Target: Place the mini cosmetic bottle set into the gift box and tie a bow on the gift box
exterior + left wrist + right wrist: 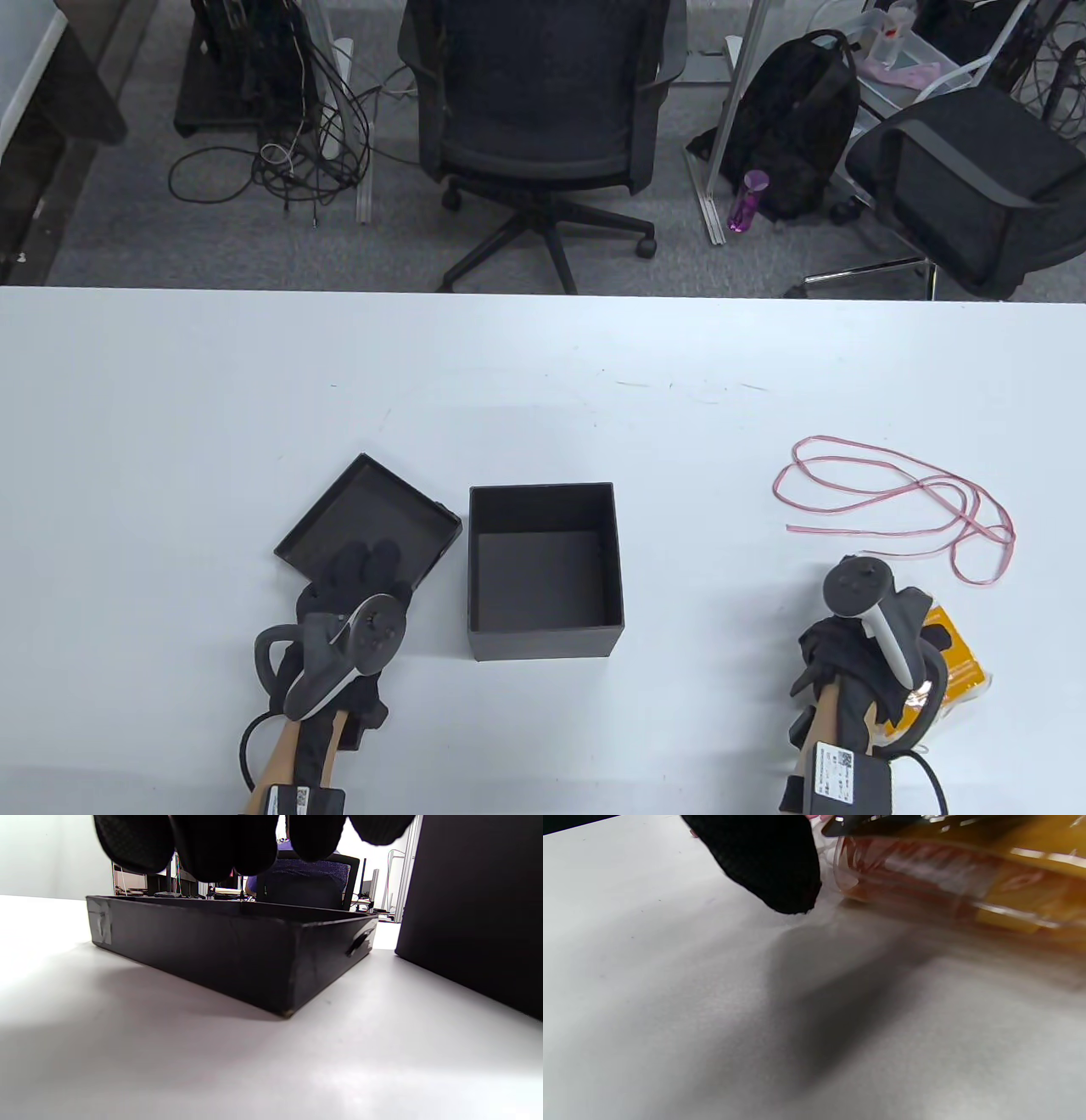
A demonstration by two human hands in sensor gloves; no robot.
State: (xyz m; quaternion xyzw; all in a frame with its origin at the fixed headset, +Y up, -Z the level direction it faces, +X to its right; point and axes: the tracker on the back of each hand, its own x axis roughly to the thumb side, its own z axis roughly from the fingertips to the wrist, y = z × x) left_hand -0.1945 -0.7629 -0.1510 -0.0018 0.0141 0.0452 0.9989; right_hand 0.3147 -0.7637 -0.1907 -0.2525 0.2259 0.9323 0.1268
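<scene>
Black gift box point(543, 573) sitting open and empty on the white surface point(170, 407), lid point(367, 519) lying upside down just to its left, turned at an angle. Left hand point(352, 594) hovering over the lid's near corner, fingers point(212, 844) hanging straight-ish above the rim, not gripping anything as far as the left wrist view shows. Right hand point(874, 654) way over on the right, on top of the yellow-orange cosmetic set packet point(954, 662), which looks lifted a bit off the surface in the right wrist view. Fingers point(772, 866) seemingly wrapped around it, though blurry up close. Pink ribbon point(899, 501) in loose loops just beyond that hand.
</scene>
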